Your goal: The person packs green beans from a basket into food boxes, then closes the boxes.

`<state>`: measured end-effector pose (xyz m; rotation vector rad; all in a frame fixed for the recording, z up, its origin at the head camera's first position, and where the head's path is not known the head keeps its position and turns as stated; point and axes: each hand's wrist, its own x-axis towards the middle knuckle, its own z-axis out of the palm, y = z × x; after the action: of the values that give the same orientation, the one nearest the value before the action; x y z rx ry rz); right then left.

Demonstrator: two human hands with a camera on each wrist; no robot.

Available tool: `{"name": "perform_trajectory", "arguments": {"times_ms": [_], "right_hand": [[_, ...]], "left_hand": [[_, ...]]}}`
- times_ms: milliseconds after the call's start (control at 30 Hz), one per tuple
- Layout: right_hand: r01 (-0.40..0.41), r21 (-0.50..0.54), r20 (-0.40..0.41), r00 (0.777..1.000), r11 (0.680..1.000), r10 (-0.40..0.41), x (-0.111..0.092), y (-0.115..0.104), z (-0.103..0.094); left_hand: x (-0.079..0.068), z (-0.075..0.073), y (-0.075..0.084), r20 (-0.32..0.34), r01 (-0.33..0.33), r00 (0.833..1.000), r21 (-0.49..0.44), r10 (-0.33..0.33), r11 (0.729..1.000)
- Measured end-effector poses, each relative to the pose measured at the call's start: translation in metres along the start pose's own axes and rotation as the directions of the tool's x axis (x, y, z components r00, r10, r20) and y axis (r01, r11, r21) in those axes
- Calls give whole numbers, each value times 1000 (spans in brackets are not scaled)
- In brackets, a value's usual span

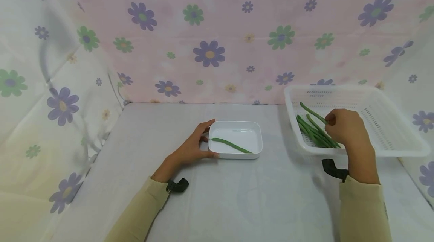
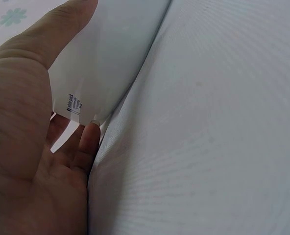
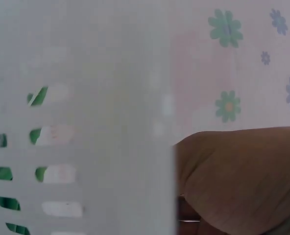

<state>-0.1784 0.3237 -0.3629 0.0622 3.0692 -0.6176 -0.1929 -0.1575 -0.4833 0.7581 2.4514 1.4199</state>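
Note:
My left hand (image 1: 190,148) grips the left end of a small white dish (image 1: 237,156), thumb at its near corner and fingers along the far side. One green bean (image 1: 232,145) lies slantwise inside the dish. In the left wrist view, small printed lettering (image 2: 74,104) shows on the dish's outside. Over a white plastic basket (image 1: 379,153), my right hand (image 1: 349,129) pinches one end of a green bean (image 1: 312,112). Several more green beans (image 1: 315,133) lie below it at the basket's left side. The basket's wall (image 3: 120,98) hides my right fingertips in the right wrist view.
A white cloth (image 1: 254,197) covers the table. Flowered curtains (image 1: 234,38) hang behind it and at both sides. The basket stands at the back right, apart from the dish, with slotted walls. A dark strap mount sits on each wrist.

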Motion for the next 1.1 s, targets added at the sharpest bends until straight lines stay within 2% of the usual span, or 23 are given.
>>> {"name": "perform_trajectory", "arguments": {"times_ms": [267,600,900,1100], "right_hand": [[97,31,-108,990,995,-93,-11,-16,-10],[221,77,-199,959,972,-202,-26,-50,-15],[301,129,-202,941,945,-272,-35,-77,-9],[359,131,-214,920,924,-327,-36,-91,4]], "left_hand": [[-1,0,-1,-5,14,1000,11,-14,1000],[-1,-1,2,-3,16,1000,15,-16,1000],[-1,-1,0,-4,-14,1000,14,14,1000],[-1,0,-1,-4,-11,1000,12,11,1000]]}}
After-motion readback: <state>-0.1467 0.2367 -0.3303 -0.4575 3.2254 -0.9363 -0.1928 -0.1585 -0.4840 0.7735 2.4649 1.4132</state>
